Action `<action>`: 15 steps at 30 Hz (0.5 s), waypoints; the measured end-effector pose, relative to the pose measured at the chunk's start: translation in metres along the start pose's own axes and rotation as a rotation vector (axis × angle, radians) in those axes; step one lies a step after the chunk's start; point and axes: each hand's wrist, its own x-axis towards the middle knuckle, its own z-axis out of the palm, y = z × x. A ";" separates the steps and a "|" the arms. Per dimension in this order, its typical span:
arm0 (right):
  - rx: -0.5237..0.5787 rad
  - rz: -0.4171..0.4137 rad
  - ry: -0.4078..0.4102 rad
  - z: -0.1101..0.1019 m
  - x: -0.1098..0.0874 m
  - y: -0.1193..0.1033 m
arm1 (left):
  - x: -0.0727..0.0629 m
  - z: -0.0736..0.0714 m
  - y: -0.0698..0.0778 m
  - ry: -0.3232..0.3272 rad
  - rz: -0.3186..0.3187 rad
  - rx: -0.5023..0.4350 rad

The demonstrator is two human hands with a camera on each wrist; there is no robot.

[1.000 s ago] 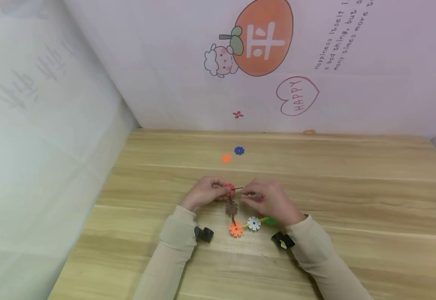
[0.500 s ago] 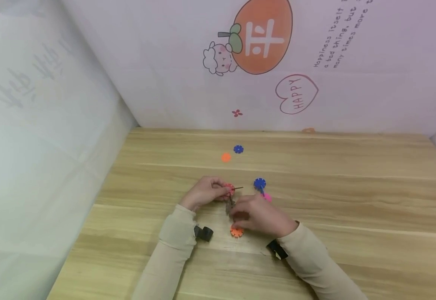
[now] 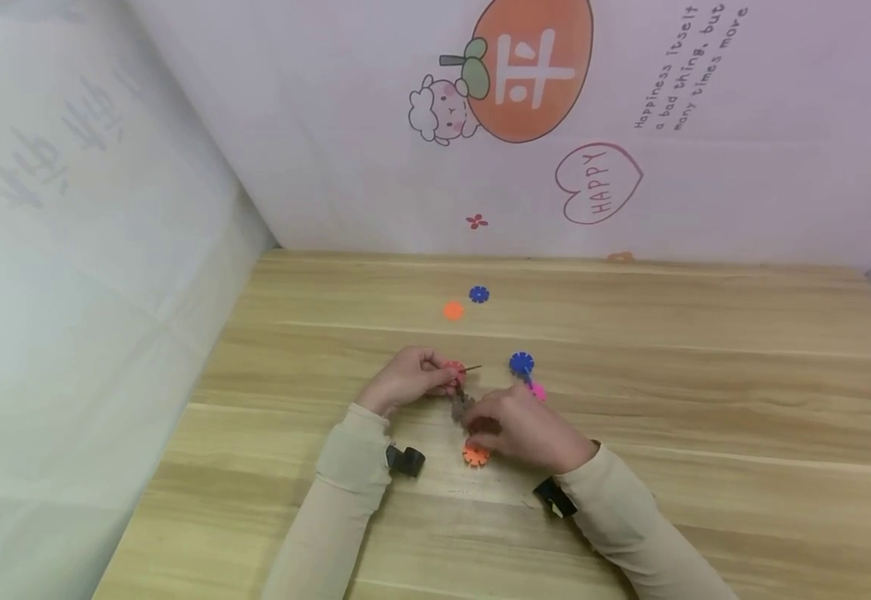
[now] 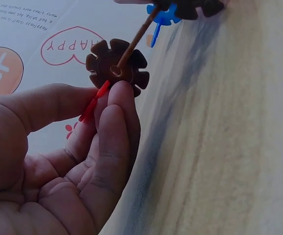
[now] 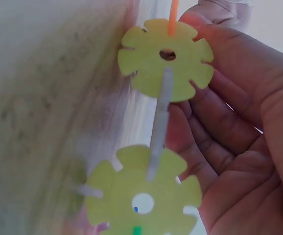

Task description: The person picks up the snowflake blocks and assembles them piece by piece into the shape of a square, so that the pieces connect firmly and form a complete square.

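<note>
My left hand [image 3: 408, 379] pinches a red notched disc [image 4: 93, 103] between thumb and fingertips. Slotted to it is a brown notched disc [image 4: 100, 63], and a second brown disc [image 4: 200, 7] shows at the top of the left wrist view. My right hand [image 3: 528, 425] has its fingers curled on the same chain of discs, between the brown disc and the orange disc [image 3: 476, 457]. In the right wrist view, its thumb and fingers lie against a yellow disc [image 5: 141, 41]. A whitish disc [image 5: 160, 122], seen edge-on, links this to another yellow disc [image 5: 112, 181].
A joined blue disc [image 3: 521, 364] and pink disc [image 3: 538, 392] lie just beyond my right hand. Farther back on the wooden table [image 3: 668, 350] are a loose orange disc [image 3: 453, 311] and a blue disc [image 3: 479, 294]. A printed cloth [image 3: 375, 167] hangs behind.
My right hand has let go of the blue and pink pair, leaving it on the table, and moved down to grip the disc chain. My left hand keeps its pinch on the red disc.
</note>
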 end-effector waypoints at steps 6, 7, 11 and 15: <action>-0.002 0.005 0.014 0.001 0.000 0.002 | 0.002 0.000 -0.001 0.001 0.003 -0.017; 0.000 0.006 0.014 0.001 0.000 0.003 | 0.002 0.000 -0.001 -0.002 0.004 -0.018; 0.003 0.011 0.022 0.001 0.000 0.003 | 0.003 -0.001 -0.003 -0.015 0.007 -0.019; 0.002 0.014 0.037 0.001 0.001 0.003 | 0.004 -0.001 -0.003 -0.018 0.004 -0.025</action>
